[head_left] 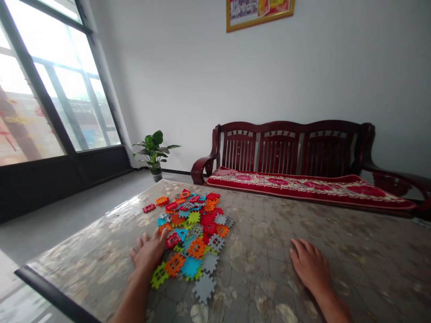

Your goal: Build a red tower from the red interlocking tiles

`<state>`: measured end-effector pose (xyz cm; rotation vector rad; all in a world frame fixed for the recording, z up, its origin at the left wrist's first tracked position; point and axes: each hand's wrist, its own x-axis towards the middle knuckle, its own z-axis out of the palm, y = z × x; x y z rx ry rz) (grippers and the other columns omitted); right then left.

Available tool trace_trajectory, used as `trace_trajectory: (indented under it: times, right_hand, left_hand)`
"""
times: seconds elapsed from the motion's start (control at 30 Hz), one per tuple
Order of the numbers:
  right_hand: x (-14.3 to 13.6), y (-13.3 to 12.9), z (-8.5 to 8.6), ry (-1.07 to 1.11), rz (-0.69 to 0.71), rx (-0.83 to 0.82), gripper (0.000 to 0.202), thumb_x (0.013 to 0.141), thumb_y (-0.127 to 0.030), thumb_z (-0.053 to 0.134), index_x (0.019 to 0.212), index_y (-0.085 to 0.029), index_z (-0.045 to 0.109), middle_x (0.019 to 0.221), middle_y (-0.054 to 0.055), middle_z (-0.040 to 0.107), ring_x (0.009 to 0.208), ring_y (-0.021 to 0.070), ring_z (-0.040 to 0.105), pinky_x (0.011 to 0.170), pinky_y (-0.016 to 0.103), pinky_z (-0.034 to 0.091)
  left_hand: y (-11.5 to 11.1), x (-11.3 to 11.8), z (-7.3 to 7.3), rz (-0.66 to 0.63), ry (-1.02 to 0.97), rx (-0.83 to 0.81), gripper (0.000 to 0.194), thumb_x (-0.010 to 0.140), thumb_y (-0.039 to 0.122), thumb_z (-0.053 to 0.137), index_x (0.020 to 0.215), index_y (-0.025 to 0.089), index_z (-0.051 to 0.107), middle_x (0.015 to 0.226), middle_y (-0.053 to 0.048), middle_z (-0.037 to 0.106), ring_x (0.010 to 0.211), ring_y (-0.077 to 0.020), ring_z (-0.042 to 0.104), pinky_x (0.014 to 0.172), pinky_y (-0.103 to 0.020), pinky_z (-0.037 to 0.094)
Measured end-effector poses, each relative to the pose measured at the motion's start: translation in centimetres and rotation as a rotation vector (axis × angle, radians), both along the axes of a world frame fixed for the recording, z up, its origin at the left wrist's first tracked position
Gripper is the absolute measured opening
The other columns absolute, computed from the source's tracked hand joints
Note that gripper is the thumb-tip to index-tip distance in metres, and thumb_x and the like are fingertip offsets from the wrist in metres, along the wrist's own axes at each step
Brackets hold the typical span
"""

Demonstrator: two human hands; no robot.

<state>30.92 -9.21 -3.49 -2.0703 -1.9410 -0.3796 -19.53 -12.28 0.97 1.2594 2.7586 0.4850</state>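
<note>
A loose heap of plastic interlocking tiles in red, orange, blue, green and grey lies on the table. Some tiles are solid and others have window-like cutouts. My left hand rests at the heap's left edge with its fingers spread, the fingertips close to a red window tile; whether they touch it I cannot tell. A green window tile lies just right of that wrist. Away to the right, my right hand lies flat on the tabletop, fingers stretched forward, holding nothing.
The table has a patterned, shiny cover, with its left edge near my left arm. Beyond it stands a dark red wooden bench with a red floral runner. A potted plant and a large window are at the left.
</note>
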Motion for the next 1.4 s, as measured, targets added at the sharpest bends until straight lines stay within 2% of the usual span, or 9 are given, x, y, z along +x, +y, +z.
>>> trace_trajectory:
  times: [0.13, 0.23, 0.37, 0.47, 0.77, 1.07, 1.27, 1.33, 1.4]
  right_hand:
    - [-0.2, -0.1, 0.4, 0.012, -0.012, -0.016, 0.042, 0.095, -0.030, 0.038, 0.126, -0.022, 0.065, 0.131, 0.011, 0.062, 0.113, 0.0281, 0.059, 0.096, 0.041, 0.045]
    - [-0.4, -0.2, 0.7, 0.030, -0.006, -0.019, 0.040, 0.094, -0.028, 0.040, 0.125, -0.022, 0.065, 0.131, 0.012, 0.062, 0.113, 0.0281, 0.059, 0.095, 0.041, 0.045]
    - [-0.5, -0.3, 0.9, 0.042, -0.009, -0.017, 0.040, 0.094, -0.028, 0.041, 0.126, -0.022, 0.064, 0.132, 0.011, 0.061, 0.113, 0.0273, 0.059, 0.095, 0.041, 0.045]
    - [-0.6, -0.4, 1.0, 0.042, -0.022, -0.031, 0.040, 0.095, -0.029, 0.042, 0.127, -0.022, 0.063, 0.132, 0.011, 0.061, 0.115, 0.0279, 0.058, 0.096, 0.041, 0.044]
    - [-1.0, -0.6, 1.6, 0.103, -0.024, -0.041, 0.038, 0.094, -0.027, 0.045, 0.126, -0.023, 0.064, 0.133, 0.012, 0.060, 0.116, 0.0281, 0.057, 0.098, 0.041, 0.041]
    - [-1.0, -0.6, 1.5, 0.126, -0.028, -0.040, 0.039, 0.093, -0.027, 0.046, 0.128, -0.023, 0.064, 0.134, 0.011, 0.060, 0.119, 0.0282, 0.055, 0.100, 0.040, 0.039]
    - [-0.9, -0.5, 1.3, 0.140, -0.019, -0.026, 0.038, 0.092, -0.027, 0.047, 0.126, -0.024, 0.064, 0.133, 0.010, 0.061, 0.119, 0.0275, 0.055, 0.100, 0.039, 0.040]
    - [-0.6, -0.3, 1.2, 0.182, -0.017, -0.014, 0.039, 0.092, -0.023, 0.044, 0.126, -0.023, 0.064, 0.132, 0.009, 0.062, 0.118, 0.0259, 0.056, 0.100, 0.038, 0.040]
    - [-0.1, 0.0, 0.9, 0.253, -0.025, 0.005, 0.042, 0.092, -0.019, 0.039, 0.126, -0.021, 0.063, 0.130, 0.009, 0.063, 0.117, 0.0236, 0.057, 0.100, 0.036, 0.041]
  left_hand:
    - [0.3, 3.2, -0.2, -0.074, 0.064, -0.017, 0.073, 0.091, 0.066, 0.016, 0.138, 0.026, 0.054, 0.148, -0.019, 0.045, 0.140, -0.0396, 0.035, 0.109, -0.062, 0.023]
    - [0.6, 5.3, 0.1, -0.045, 0.063, -0.024, 0.072, 0.091, 0.064, 0.018, 0.140, 0.023, 0.051, 0.151, -0.019, 0.042, 0.142, -0.0390, 0.033, 0.110, -0.060, 0.024]
    - [1.0, 8.0, 0.6, -0.012, 0.053, -0.048, 0.066, 0.092, 0.061, 0.023, 0.139, 0.026, 0.052, 0.151, -0.017, 0.044, 0.142, -0.0374, 0.035, 0.111, -0.059, 0.025]
    - [1.2, 10.4, 0.8, 0.002, 0.067, -0.068, 0.065, 0.093, 0.059, 0.023, 0.141, 0.026, 0.052, 0.155, -0.018, 0.038, 0.144, -0.0375, 0.031, 0.112, -0.056, 0.024]
    - [2.0, 18.1, 0.6, -0.100, 0.104, -0.031, 0.060, 0.095, 0.054, 0.025, 0.141, 0.025, 0.052, 0.156, -0.016, 0.038, 0.146, -0.0374, 0.028, 0.113, -0.056, 0.025]
    - [3.5, 26.0, 0.7, -0.204, 0.048, 0.002, 0.056, 0.095, 0.048, 0.034, 0.141, 0.022, 0.052, 0.156, -0.020, 0.037, 0.146, -0.0370, 0.027, 0.115, -0.057, 0.022]
    - [5.3, 31.9, 1.0, -0.273, -0.134, 0.132, 0.056, 0.096, 0.043, 0.032, 0.145, 0.022, 0.047, 0.159, -0.019, 0.031, 0.148, -0.0342, 0.024, 0.117, -0.054, 0.021]
    - [6.1, 32.9, 1.4, -0.312, -0.265, 0.142, 0.056, 0.097, 0.043, 0.031, 0.147, 0.023, 0.044, 0.160, -0.016, 0.029, 0.149, -0.0318, 0.024, 0.118, -0.051, 0.022]
    - [6.5, 33.1, 2.2, -0.366, -0.365, 0.130, 0.057, 0.097, 0.045, 0.031, 0.149, 0.024, 0.042, 0.162, -0.014, 0.028, 0.149, -0.0303, 0.022, 0.118, -0.050, 0.023]
